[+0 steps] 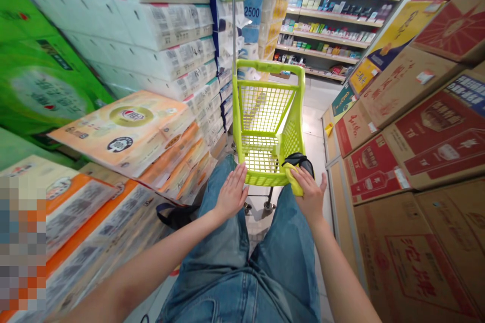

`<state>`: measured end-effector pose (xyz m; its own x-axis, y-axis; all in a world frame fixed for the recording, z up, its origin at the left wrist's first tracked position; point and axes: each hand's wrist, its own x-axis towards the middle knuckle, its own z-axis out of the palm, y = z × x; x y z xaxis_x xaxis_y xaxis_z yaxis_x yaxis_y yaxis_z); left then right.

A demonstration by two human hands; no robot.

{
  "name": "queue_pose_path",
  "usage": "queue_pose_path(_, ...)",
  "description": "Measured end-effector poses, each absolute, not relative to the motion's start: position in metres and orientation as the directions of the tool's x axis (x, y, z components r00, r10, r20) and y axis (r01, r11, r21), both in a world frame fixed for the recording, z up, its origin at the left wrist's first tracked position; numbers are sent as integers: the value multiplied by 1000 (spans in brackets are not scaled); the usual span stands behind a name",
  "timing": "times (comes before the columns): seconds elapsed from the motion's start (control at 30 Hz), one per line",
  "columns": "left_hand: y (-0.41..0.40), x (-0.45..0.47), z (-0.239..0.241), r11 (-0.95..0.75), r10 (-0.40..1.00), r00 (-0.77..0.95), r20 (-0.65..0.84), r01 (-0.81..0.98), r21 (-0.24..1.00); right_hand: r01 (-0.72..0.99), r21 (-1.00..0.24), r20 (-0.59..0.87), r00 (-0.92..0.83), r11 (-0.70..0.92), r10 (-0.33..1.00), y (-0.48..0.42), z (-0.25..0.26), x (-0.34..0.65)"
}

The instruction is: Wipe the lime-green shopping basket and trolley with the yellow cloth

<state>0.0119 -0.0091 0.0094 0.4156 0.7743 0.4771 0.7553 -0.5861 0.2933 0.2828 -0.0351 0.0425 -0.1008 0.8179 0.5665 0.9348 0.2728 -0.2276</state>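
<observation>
- Left: packs of tissue stand stacked.
- Left hand: fingers straight and unclenched, at the near left corner of the green cart, which stands in the middle.
- Right hand: fingers gripping a yellow cloth at the cart's near right corner; how much is wiped or left cannot be told.
- Far right: stacked boxes.
</observation>
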Motion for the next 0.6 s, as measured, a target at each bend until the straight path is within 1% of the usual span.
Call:
queue_pose_path(0.13, -8, 14, 8, -577, 767, 421, 484, 782, 234, 927, -175, 524, -198, 333, 828, -27, 52, 298)
queue_pose_path(0.27, -4, 16, 5, -576, 744, 455, 490, 808, 124, 930, -185, 516, -184, 318, 837, -24, 54, 297)
queue_pose_path(0.37, 3, 19, 4, -563, 738, 461, 493, 823, 74, 929, -208, 529, -157, 307, 834, -20, 52, 298)
queue_pose_path(0.47, 13, 21, 6, -559, 734, 466, 494, 827, 50, 932, -218, 538, -132, 288, 833, -15, 50, 296)
queue_pose_path(0.6, 34, 21, 7, -562, 732, 463, 500, 825, 58, 950, -199, 538, -100, 241, 837, -5, 51, 287)
